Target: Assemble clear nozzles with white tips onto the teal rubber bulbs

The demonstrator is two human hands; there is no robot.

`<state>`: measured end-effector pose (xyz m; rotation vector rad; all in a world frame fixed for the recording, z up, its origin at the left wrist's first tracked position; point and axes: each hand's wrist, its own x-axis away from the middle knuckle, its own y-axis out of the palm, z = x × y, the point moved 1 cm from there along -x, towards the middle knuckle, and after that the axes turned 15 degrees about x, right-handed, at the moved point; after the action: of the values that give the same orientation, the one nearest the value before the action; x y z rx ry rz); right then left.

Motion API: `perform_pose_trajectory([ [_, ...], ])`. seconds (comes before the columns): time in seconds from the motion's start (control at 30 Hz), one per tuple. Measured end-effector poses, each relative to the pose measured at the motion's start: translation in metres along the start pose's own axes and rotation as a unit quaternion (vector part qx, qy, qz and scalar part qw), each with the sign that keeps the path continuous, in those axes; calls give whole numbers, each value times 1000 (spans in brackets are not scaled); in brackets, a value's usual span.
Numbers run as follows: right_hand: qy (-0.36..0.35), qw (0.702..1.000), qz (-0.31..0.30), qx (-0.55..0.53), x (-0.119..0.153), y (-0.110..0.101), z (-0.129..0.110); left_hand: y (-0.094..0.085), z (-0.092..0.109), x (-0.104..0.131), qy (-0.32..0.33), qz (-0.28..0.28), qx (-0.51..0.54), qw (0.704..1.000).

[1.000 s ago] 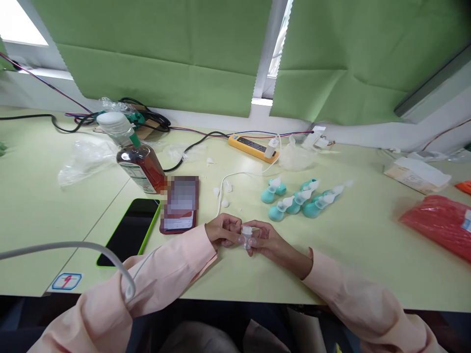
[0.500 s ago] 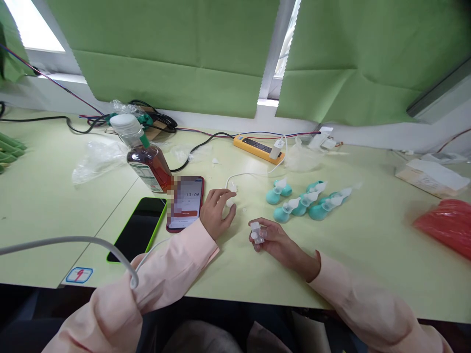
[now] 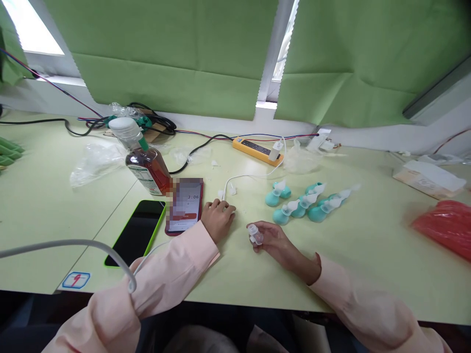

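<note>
A small translucent white plastic fitting is pinched in the fingers of my right hand, just above the table. My left hand rests low on the tabletop beside the red-cased phone, its fingers curled down and close together. Whatever lies under those fingertips is hidden. Just beyond them are a small clear plastic piece and a thin white cable. To the right and farther back lie several teal squeeze bulbs fitted with clear nozzles.
A bottle of reddish-brown liquid stands at the left, behind a green-edged phone. A yellow power strip lies at the back among cables and clear bags. A red plastic bag and a tissue pack are at the right.
My left hand has lowered toward the table and its spread fingers have curled in. My right hand has tilted the plastic fitting so its round opening shows. The camera view has shifted slightly.
</note>
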<state>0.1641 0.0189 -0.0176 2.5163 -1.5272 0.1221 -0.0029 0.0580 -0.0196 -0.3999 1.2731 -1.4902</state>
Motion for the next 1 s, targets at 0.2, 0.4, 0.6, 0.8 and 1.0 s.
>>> perform_pose_trajectory([
  [0.2,-93,979,88,156,6,2,-2,3,-1,-1,27,31,61,997],
  [0.4,-200,905,181,330,10,4,-3,-11,12,4,92,100,264,955],
  [0.6,-278,840,214,414,10,5,-2,-8,31,16,-17,-39,478,878],
  [0.8,-329,729,200,566,14,2,-15,-5,31,12,-74,-13,482,873],
  [1.0,-368,563,276,687,26,-35,-108,-1,28,13,-86,-7,432,898],
])
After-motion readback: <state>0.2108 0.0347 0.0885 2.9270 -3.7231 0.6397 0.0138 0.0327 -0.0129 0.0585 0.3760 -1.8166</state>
